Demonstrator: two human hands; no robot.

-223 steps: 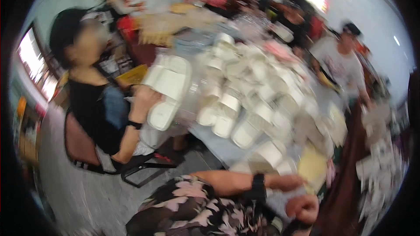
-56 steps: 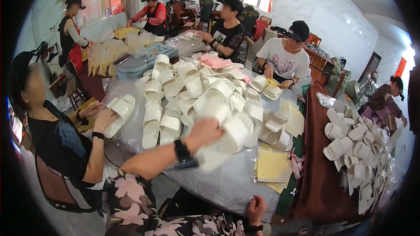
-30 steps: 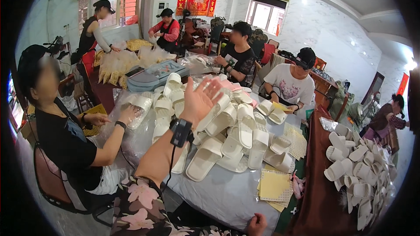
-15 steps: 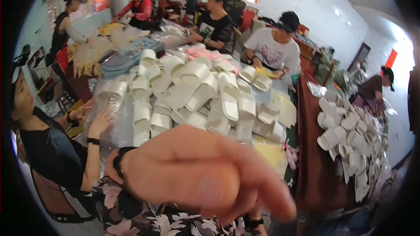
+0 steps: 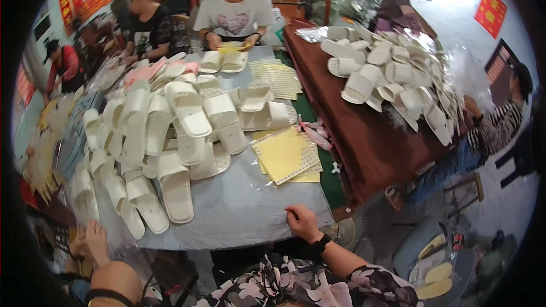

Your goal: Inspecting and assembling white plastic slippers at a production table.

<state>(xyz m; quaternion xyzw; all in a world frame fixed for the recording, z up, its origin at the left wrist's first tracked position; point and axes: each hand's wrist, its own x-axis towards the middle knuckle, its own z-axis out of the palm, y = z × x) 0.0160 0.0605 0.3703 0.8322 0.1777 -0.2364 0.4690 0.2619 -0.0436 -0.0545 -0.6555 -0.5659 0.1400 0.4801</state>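
**Hands at the near edge of a loaded tabletop**

The right hand (image 5: pixel 304 224) sits low in the middle of the frame. Its fingers are curled shut against the front edge of the grey cover (image 5: pixel 239 210), and it holds no slipper. The left hand (image 5: pixel 98 241), at the lower left, presses stretched fingers against a clear plastic bag (image 5: pixel 116 233). I cannot tell whether it grips the bag.

The nearest white slipper (image 5: pixel 176 190) lies left of centre, well apart from the right hand. It is at the front of a white slipper heap (image 5: pixel 165 125) that fills the left half of the tabletop (image 5: pixel 227 224).

What could go wrong, as I judge it:
- A tug on the cover by the curled right hand could drag the whole heap. The front slippers lie close to the edge and could drop to the floor.
- The yellow sheets (image 5: pixel 284 153) rest on slick clear film and partly overhang, so the same tug could spill them.
- Pulling on the bag at the left could topple the slippers leaning there.

Counts:
- Two hands.
- Two heaps of slippers. The near one has upward of twenty-five, piled too thickly for an exact number. The far heap (image 5: pixel 392 77) at the upper right has about twenty.
- Two stacks of sheets: the yellow one and a paler gridded stack (image 5: pixel 281 77) above it.
- Two tabletops clearly seen, the grey one and a brown tabletop (image 5: pixel 364 148).
- Five other people: three along the upper left edge, one at the top right and one with a striped sleeve (image 5: pixel 500 125) at the right.
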